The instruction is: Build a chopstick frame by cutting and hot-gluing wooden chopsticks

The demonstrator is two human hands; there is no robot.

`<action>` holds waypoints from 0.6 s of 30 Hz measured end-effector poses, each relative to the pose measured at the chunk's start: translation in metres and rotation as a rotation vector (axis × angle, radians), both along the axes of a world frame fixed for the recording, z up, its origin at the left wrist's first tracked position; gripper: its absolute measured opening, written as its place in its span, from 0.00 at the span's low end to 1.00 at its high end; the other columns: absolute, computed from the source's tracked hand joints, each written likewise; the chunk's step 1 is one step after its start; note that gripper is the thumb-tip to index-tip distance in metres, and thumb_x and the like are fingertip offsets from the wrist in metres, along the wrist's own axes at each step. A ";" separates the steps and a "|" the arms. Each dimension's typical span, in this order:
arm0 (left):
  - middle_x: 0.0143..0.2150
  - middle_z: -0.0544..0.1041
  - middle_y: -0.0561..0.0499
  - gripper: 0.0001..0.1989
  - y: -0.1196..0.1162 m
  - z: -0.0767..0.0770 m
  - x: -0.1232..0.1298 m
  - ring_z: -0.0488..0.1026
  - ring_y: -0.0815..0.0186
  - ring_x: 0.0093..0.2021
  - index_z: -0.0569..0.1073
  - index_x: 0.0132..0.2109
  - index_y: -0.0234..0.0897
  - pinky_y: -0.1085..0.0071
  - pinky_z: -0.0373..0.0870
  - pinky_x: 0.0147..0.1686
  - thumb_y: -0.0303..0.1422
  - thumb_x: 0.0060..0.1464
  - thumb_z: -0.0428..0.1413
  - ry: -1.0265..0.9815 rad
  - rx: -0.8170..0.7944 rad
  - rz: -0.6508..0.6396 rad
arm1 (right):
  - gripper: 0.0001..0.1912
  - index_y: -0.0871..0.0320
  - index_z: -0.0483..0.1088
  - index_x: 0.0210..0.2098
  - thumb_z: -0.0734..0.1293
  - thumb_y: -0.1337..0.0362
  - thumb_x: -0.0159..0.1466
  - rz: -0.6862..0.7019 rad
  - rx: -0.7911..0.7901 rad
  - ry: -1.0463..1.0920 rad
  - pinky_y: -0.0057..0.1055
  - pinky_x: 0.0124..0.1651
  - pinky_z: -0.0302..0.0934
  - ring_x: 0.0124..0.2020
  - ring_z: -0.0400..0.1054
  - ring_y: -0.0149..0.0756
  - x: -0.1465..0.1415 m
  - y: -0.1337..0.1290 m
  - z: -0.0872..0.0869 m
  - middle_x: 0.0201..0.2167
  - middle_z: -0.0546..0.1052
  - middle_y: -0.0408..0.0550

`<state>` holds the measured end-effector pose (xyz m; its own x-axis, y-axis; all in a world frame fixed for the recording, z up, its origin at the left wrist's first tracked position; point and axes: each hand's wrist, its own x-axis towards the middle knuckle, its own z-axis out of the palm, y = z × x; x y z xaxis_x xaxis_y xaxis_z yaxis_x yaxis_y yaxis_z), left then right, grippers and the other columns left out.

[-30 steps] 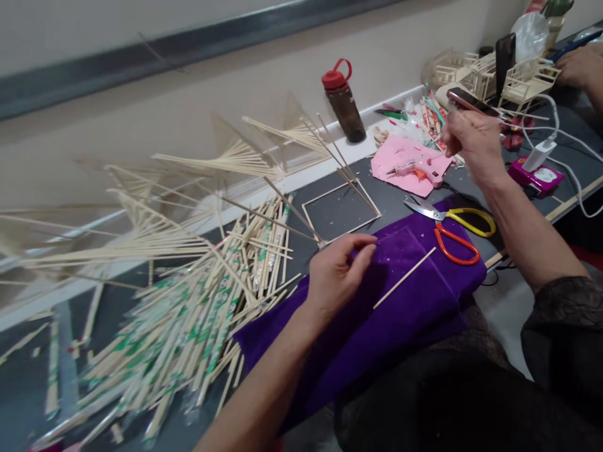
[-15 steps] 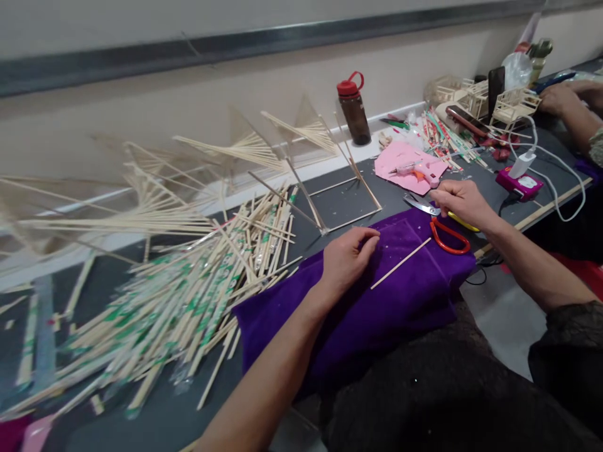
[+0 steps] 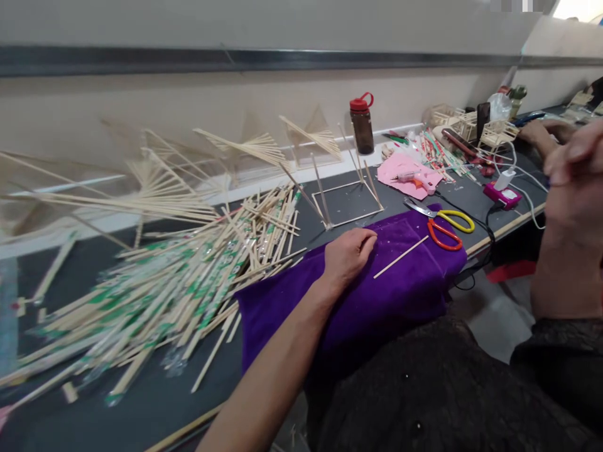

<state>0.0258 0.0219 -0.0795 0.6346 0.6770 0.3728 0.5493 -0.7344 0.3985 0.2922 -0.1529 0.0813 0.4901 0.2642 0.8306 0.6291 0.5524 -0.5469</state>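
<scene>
Raised well right of the scissors [image 3: 432, 214] since half a second ago, the right hand [image 3: 575, 152], grip unclear, could knock them by sweeping back low, while the left hand [image 3: 349, 254] rests narrowly curled to their left.

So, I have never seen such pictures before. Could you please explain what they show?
There is no machine: you see a person's bare hands, from one camera worn on the head, looking down. The left hand lies curled on the purple cloth, near a thin stick and, farther off, scissors; the right hand is raised at the right edge. I see nothing held in the left; for the right, I cannot tell. The dark table carries a pile of sticks, a stick frame and a glue gun on a pink sheet.
</scene>
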 end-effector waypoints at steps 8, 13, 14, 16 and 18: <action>0.39 0.83 0.48 0.14 0.011 0.022 0.013 0.78 0.59 0.42 0.78 0.38 0.42 0.66 0.68 0.38 0.40 0.66 0.50 0.061 0.042 0.029 | 0.10 0.60 0.76 0.39 0.65 0.64 0.61 -0.220 -1.092 -0.504 0.40 0.48 0.64 0.47 0.73 0.48 0.037 0.137 -0.084 0.46 0.79 0.59; 0.46 0.80 0.44 0.13 0.030 0.032 0.025 0.76 0.57 0.47 0.78 0.42 0.41 0.65 0.67 0.38 0.38 0.67 0.50 0.104 0.067 0.121 | 0.13 0.58 0.78 0.42 0.70 0.60 0.59 -0.349 -1.529 -0.550 0.38 0.44 0.66 0.47 0.73 0.50 0.058 0.203 -0.107 0.45 0.81 0.57; 0.48 0.80 0.44 0.12 0.034 0.031 0.026 0.75 0.56 0.48 0.78 0.43 0.41 0.65 0.67 0.38 0.37 0.67 0.50 0.106 0.061 0.136 | 0.12 0.58 0.78 0.40 0.72 0.60 0.57 -0.350 -1.583 -0.532 0.37 0.43 0.66 0.45 0.74 0.49 0.060 0.209 -0.107 0.42 0.81 0.56; 0.50 0.79 0.43 0.13 0.039 0.027 0.027 0.75 0.55 0.50 0.78 0.47 0.41 0.64 0.68 0.39 0.36 0.67 0.50 0.110 0.056 0.161 | 0.10 0.58 0.78 0.37 0.73 0.64 0.54 -0.342 -1.636 -0.483 0.37 0.42 0.67 0.43 0.74 0.48 0.064 0.217 -0.106 0.37 0.81 0.53; 0.51 0.79 0.42 0.13 0.042 0.022 0.025 0.74 0.54 0.51 0.78 0.49 0.40 0.63 0.69 0.40 0.36 0.67 0.50 0.117 0.061 0.170 | 0.08 0.60 0.77 0.33 0.73 0.66 0.53 -0.335 -1.611 -0.410 0.36 0.41 0.67 0.40 0.74 0.46 0.069 0.218 -0.105 0.32 0.80 0.52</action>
